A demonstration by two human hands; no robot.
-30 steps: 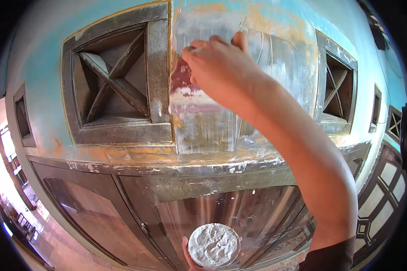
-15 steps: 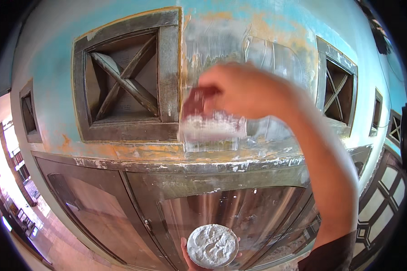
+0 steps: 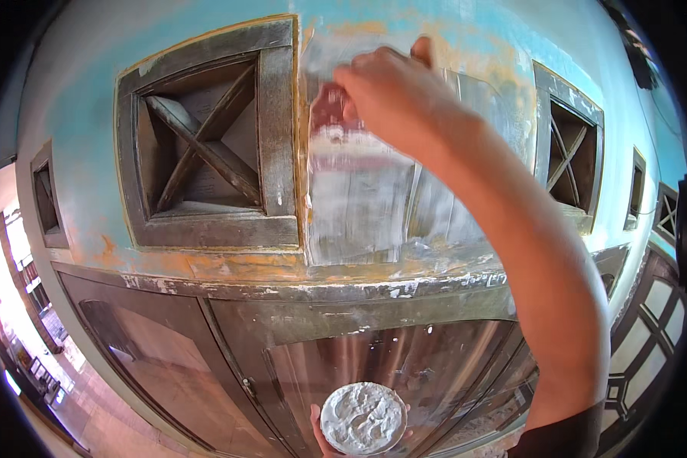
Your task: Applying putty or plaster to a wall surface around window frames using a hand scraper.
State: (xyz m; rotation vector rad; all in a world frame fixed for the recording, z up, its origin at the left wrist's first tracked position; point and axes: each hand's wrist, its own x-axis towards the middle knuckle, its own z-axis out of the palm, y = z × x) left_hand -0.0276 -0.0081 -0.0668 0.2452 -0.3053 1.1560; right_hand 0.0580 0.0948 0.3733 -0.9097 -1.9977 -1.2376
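The right hand (image 3: 393, 95) is raised against the wall (image 3: 374, 206), fingers (image 3: 351, 80) pressed together on a scraper blade (image 3: 330, 114) laid flat on the wet grey plaster beside a wooden vent frame (image 3: 206, 145). Low down, the left hand (image 3: 320, 431) cups a round dish of plaster (image 3: 362, 418) from beneath, above a glass door (image 3: 404, 359).

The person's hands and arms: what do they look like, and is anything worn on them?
The right hand is bare: no glove, ring or watch shows. Its long forearm is bare too, ending in a dark sleeve at the lower edge. Only the fingertips of the left hand show, also without a glove.
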